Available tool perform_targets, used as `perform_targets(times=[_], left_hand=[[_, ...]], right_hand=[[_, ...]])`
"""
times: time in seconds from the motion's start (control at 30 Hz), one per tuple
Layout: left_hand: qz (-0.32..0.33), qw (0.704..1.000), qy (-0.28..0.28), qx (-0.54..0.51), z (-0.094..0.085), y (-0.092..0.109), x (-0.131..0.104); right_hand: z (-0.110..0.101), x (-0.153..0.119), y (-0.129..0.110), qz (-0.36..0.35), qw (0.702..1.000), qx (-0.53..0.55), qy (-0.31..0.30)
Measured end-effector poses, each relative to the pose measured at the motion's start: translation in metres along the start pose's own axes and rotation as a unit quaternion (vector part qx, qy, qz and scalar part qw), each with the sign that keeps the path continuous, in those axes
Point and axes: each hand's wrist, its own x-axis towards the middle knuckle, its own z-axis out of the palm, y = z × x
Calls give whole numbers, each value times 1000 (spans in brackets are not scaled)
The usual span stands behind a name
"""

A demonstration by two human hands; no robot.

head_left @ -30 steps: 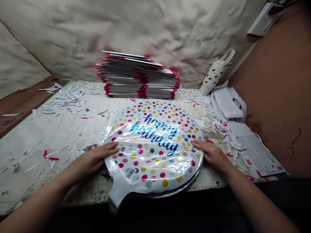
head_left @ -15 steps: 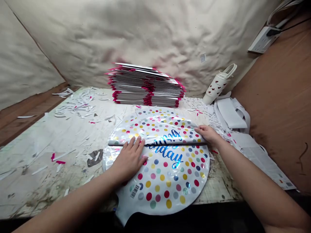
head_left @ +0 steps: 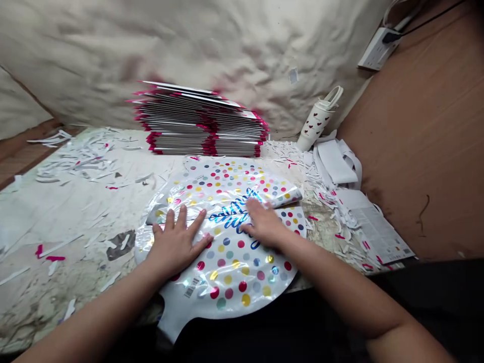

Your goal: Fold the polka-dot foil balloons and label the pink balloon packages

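Note:
A flat foil balloon [head_left: 242,282] with coloured dots and blue script lies at the table's front edge, its tail hanging over on the left. Its upper part is folded over, with the crease running across the middle. My left hand [head_left: 176,242] rests with spread fingers on the left part of the fold. On the blue lettering right of centre lies my right hand [head_left: 262,222], fingers apart and somewhat blurred, pressing near the fold. The folded flap lifts slightly at its right end.
Behind the balloon stands a tall stack of pink-edged cards [head_left: 204,121]. A white tumbler with hearts [head_left: 317,121] leans at the back right, beside rolled white strips [head_left: 336,161]. A printed sheet [head_left: 378,227] lies right. Paper scraps [head_left: 83,156] litter the table [head_left: 124,201].
My right hand has let go of the fold's right end and moved left onto the lettering. My left hand's fingers have spread wider. The whole view has shifted.

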Motion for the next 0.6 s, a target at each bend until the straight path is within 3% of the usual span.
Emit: perform_targets(times=[0.07, 0.13, 0.17, 0.23, 0.3, 0.4, 0.5, 0.53, 0.6], left_hand=[[3, 999, -32, -10, -9, 0, 5], [13, 999, -34, -14, -18, 8, 12], [23, 999, -19, -17, -21, 16, 16], [48, 998, 12, -27, -23, 35, 22], [67, 997, 6, -36, -18, 56, 24], [76, 996, -8, -40, -4, 74, 21], [73, 996, 4, -60, 3, 76, 16], [72, 995, 5, -66, 3, 75, 15], [73, 995, 10, -75, 3, 72, 14]], right_hand=[[-12, -25, 50, 111, 993, -17, 38], [-21, -48, 84, 210, 970, -49, 107], [-22, -57, 90, 202, 968, -62, 135], [-15, -65, 82, 120, 981, -65, 138], [-5, -61, 61, 60, 991, -46, 109], [-1, -39, 42, 163, 978, 25, 126], [-20, -13, 40, 241, 927, 224, 180], [-28, -6, 35, 232, 907, 284, 205], [-43, 8, 8, 137, 898, 340, 244]])
